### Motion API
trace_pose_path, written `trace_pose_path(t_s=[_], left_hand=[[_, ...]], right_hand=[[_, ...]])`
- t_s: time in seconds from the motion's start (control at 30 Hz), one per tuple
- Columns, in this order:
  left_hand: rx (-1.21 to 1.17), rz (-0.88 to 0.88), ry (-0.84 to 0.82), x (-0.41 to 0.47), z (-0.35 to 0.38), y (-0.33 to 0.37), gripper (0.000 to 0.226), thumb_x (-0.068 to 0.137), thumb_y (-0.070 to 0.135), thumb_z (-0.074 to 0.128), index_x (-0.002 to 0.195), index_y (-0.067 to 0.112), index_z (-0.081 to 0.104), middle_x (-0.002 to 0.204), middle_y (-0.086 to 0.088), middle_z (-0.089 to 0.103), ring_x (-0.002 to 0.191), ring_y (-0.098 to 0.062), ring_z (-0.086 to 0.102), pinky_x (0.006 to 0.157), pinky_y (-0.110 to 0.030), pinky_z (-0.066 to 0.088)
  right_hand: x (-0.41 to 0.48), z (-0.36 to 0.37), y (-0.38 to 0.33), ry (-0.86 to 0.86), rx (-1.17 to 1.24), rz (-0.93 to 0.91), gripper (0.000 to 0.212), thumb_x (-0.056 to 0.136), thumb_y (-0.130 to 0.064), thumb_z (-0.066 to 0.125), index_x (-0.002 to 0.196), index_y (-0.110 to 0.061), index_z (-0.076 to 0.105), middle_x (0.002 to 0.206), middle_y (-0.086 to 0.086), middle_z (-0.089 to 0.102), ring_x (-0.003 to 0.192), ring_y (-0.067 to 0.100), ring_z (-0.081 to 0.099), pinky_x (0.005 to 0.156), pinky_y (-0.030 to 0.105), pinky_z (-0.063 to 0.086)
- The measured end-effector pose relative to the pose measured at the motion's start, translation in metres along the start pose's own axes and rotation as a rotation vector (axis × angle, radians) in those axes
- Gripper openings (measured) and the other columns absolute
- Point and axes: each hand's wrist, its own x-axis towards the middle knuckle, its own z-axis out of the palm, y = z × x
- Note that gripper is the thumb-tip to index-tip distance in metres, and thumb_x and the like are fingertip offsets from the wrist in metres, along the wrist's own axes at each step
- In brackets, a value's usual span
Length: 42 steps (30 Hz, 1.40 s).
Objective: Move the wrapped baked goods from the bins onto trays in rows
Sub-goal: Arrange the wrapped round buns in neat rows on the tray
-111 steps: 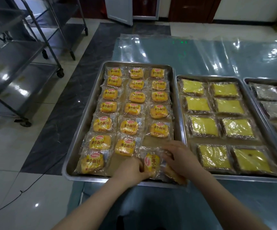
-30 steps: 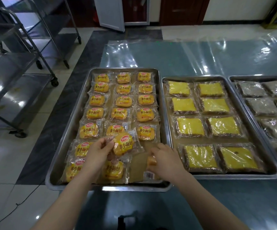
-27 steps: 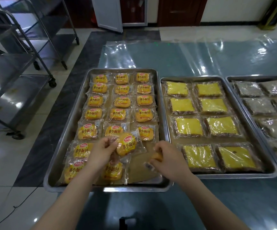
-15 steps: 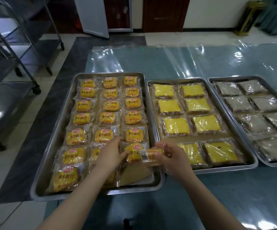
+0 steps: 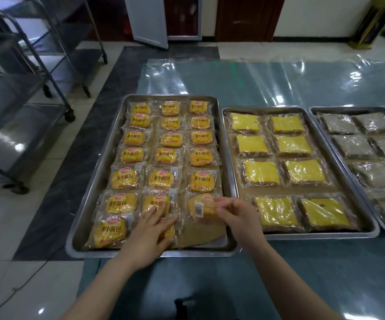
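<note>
A steel tray [image 5: 115,144] on the left holds several wrapped orange buns in three columns. My right hand [image 5: 237,215] pinches the edge of one wrapped bun [image 5: 201,207] low in the right column, tilted with its barcode side showing. My left hand [image 5: 151,229] lies with straight fingers on wrapped buns in the middle column [image 5: 155,203], covering the nearest one. Brown paper [image 5: 198,235] shows bare in the tray's near right corner.
A second tray [image 5: 231,158] holds wrapped yellow square cakes [image 5: 261,173]. A third tray [image 5: 316,121] at the right holds wrapped grey-brown pieces [image 5: 353,146]. Wheeled steel racks [image 5: 25,93] stand on the floor at left. The table [image 5: 256,84] is covered in clear film.
My left hand set its bun down in the middle column and now lies flat. My right hand brought its bun forward onto the right column. The camera view swung right.
</note>
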Motion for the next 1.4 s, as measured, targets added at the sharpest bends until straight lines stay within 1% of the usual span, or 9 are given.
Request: trace_pose_path(t_s=[0.17,0.3,0.4,0.5,0.67,0.87,1.17,1.3,1.4], left_hand=[[0.106,-0.019,-0.152,0.005,0.003,-0.002,0.06,0.096,0.05,0.036,0.145,0.048,0.002,0.146,0.01,-0.034,0.136,-0.016,-0.031,0.112,-0.043,-0.007],[0.11,-0.011,-0.183,0.005,0.004,-0.004,0.059,0.097,0.049,0.035,0.145,0.048,0.001,0.146,0.008,-0.035,0.135,-0.017,-0.034,0.112,-0.042,-0.009],[0.093,-0.008,-0.142,0.003,0.006,-0.005,0.058,0.097,0.049,0.035,0.144,0.049,0.002,0.148,0.009,-0.032,0.136,-0.015,-0.032,0.113,-0.043,-0.007],[0.076,-0.002,-0.112,0.001,0.007,-0.005,0.057,0.097,0.049,0.034,0.144,0.05,0.002,0.149,0.011,-0.03,0.135,-0.013,-0.032,0.112,-0.041,-0.007],[0.063,-0.001,-0.063,-0.001,0.008,-0.005,0.056,0.096,0.049,0.035,0.144,0.049,0.007,0.149,0.014,-0.027,0.137,-0.011,-0.028,0.111,-0.04,-0.004],[0.11,0.004,0.007,-0.002,0.01,-0.005,0.058,0.096,0.05,0.031,0.145,0.045,0.001,0.152,0.011,-0.021,0.138,-0.013,-0.026,0.111,-0.038,-0.009],[0.194,0.097,0.148,-0.01,0.01,0.004,0.051,0.097,0.046,0.024,0.146,0.035,0.018,0.152,0.01,-0.014,0.14,-0.012,-0.023,0.109,-0.034,-0.019],[0.005,0.168,0.248,-0.017,0.003,0.013,0.04,0.097,0.045,0.036,0.13,0.029,0.052,0.146,0.014,0.032,0.141,-0.01,0.015,0.112,-0.027,0.0],[-0.227,0.126,0.317,-0.018,-0.001,0.027,0.034,0.097,0.04,0.04,0.107,0.025,0.069,0.112,0.01,0.065,0.111,-0.006,0.051,0.096,-0.019,0.028]], right_hand=[[-0.007,0.005,-0.004,-0.12,-0.028,-0.143,0.038,0.075,-0.004,0.074,0.065,-0.04,0.072,0.109,-0.007,0.061,0.098,0.004,0.058,0.08,0.014,0.048],[-0.01,0.006,-0.003,-0.379,-0.613,-0.231,0.03,0.085,-0.001,0.061,0.086,-0.028,0.075,0.14,-0.006,0.048,0.135,0.012,0.036,0.109,0.027,0.032],[-0.011,0.0,-0.009,-0.552,-0.695,-0.13,0.037,0.081,-0.004,0.056,0.097,-0.034,0.072,0.154,-0.007,0.027,0.146,0.013,0.006,0.117,0.035,0.015],[-0.012,0.0,-0.016,-0.653,-0.771,-0.062,0.033,0.081,-0.016,0.056,0.103,-0.037,0.07,0.155,-0.006,0.027,0.146,0.015,0.009,0.116,0.036,0.01],[-0.015,0.007,-0.014,-0.46,-0.707,0.008,0.021,0.083,-0.031,0.065,0.099,-0.035,0.051,0.101,-0.01,0.061,0.09,0.015,0.06,0.079,0.035,0.053],[-0.003,0.026,-0.011,-0.467,-0.841,0.006,0.061,0.082,-0.048,0.063,0.137,-0.03,0.044,0.132,-0.003,0.052,0.114,0.019,0.052,0.092,0.037,0.047],[0.004,0.023,-0.011,-0.226,-0.668,-0.043,0.03,0.088,-0.019,0.054,0.112,-0.029,0.068,0.08,-0.018,0.057,0.056,-0.001,0.05,0.049,0.015,0.036],[-0.008,0.029,-0.009,0.189,-0.386,0.058,0.009,0.088,-0.022,0.062,0.082,-0.028,0.064,0.072,-0.018,0.059,0.068,-0.002,0.055,0.053,0.014,0.037],[-0.018,0.035,-0.011,0.352,-0.14,0.137,0.012,0.087,-0.019,0.064,0.078,-0.021,0.057,0.069,-0.005,0.065,0.065,0.01,0.065,0.053,0.023,0.049]])
